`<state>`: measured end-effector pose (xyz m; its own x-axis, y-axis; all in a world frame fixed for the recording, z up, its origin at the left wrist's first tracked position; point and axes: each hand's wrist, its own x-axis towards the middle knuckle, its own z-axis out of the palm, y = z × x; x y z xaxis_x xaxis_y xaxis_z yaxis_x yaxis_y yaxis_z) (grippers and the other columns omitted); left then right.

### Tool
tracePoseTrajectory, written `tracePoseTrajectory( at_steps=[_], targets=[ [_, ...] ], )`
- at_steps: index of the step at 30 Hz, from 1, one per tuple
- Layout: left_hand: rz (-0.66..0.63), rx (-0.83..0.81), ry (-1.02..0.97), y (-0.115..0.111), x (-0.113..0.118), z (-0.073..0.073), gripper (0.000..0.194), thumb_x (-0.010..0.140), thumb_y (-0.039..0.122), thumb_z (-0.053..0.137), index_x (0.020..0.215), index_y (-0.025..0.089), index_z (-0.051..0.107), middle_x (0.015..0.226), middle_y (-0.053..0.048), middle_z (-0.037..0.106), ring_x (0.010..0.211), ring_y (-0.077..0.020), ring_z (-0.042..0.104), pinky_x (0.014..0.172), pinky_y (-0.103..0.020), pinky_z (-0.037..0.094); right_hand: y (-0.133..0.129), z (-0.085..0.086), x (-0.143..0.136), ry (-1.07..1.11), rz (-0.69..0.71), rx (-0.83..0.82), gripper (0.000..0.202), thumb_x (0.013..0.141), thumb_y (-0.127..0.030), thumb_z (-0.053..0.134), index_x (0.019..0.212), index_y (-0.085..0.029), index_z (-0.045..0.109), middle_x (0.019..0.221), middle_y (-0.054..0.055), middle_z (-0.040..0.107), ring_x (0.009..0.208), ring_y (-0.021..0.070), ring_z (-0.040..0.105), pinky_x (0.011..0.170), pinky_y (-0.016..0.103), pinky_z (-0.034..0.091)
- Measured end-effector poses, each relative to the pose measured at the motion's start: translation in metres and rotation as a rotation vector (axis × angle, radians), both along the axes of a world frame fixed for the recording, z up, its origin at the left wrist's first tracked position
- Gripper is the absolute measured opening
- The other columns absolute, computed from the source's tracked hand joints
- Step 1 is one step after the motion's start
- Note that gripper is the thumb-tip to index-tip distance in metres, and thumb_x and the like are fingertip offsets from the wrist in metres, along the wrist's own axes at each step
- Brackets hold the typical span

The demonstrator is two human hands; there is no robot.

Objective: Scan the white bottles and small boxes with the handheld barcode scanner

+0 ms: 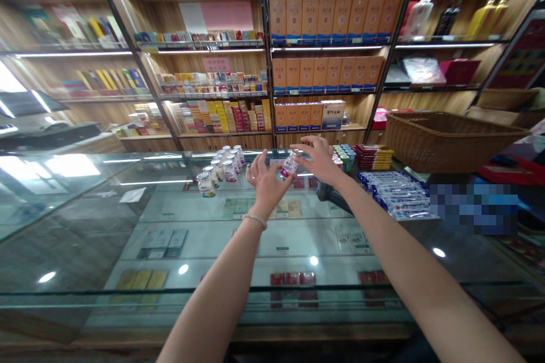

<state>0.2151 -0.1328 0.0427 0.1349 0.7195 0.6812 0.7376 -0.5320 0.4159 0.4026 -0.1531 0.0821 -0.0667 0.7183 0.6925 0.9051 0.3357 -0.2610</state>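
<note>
My left hand (269,182), with a pale bracelet at the wrist, pinches a small white-and-purple bottle (290,165) between thumb and forefinger above the glass counter. From the other side, my right hand (319,159) grips the same bottle near its top, its remaining fingers raised. Left of my hands stand several similar small bottles (229,170) in rows, with white caps and purple or yellow-blue labels. A dark handle-like object (334,197), perhaps a scanner, lies under my right forearm and is partly hidden by it.
The glass counter (204,238) holds flat packs inside. To the right are green-labelled containers (344,156), red and yellow packs (373,157), blue-and-white packets (400,195) and a wicker basket (447,142). Shelves with orange boxes (327,75) line the back wall.
</note>
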Motion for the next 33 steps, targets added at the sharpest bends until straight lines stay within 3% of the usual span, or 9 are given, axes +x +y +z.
tracePoseTrajectory(
  at_steps=[7,16,27,33],
  targets=[
    [0.022,0.013,-0.011,-0.002,0.001,-0.003,0.031,0.078,0.048,0.083,0.099,0.027,0.075,0.166,-0.009,0.037,0.153,-0.0371,0.030,0.126,-0.061,0.018,-0.001,-0.007,-0.004,0.080,-0.097,0.014,0.032,0.097,-0.052,0.061,0.113,-0.030,0.077,0.142,0.011,0.054,0.138,0.0340,0.038,0.112,0.055,0.033],
    [0.101,-0.012,-0.014,-0.004,0.002,-0.001,0.035,0.080,0.052,0.078,0.098,0.023,0.070,0.163,-0.013,0.041,0.152,-0.0385,0.032,0.124,-0.062,0.021,-0.006,0.001,-0.017,0.048,-0.080,0.020,0.030,0.097,-0.045,0.063,0.120,-0.032,0.077,0.143,0.011,0.055,0.138,0.0337,0.038,0.113,0.054,0.031],
    [0.138,-0.053,-0.017,-0.008,0.004,0.015,0.042,0.081,0.058,0.076,0.097,0.020,0.068,0.163,-0.018,0.040,0.152,-0.0398,0.029,0.124,-0.063,0.019,-0.005,0.016,-0.036,0.060,-0.093,0.086,0.023,0.097,-0.039,0.064,0.114,-0.034,0.079,0.142,0.009,0.056,0.138,0.0321,0.037,0.112,0.053,0.029],
    [0.122,-0.038,0.015,-0.006,-0.011,0.019,0.040,0.083,0.059,0.074,0.093,0.021,0.065,0.165,-0.018,0.038,0.154,-0.0391,0.028,0.125,-0.063,0.017,-0.003,0.016,-0.048,0.037,-0.096,0.091,0.023,0.098,-0.038,0.063,0.114,-0.036,0.079,0.143,0.007,0.056,0.138,0.0325,0.037,0.112,0.054,0.027]
  ],
)
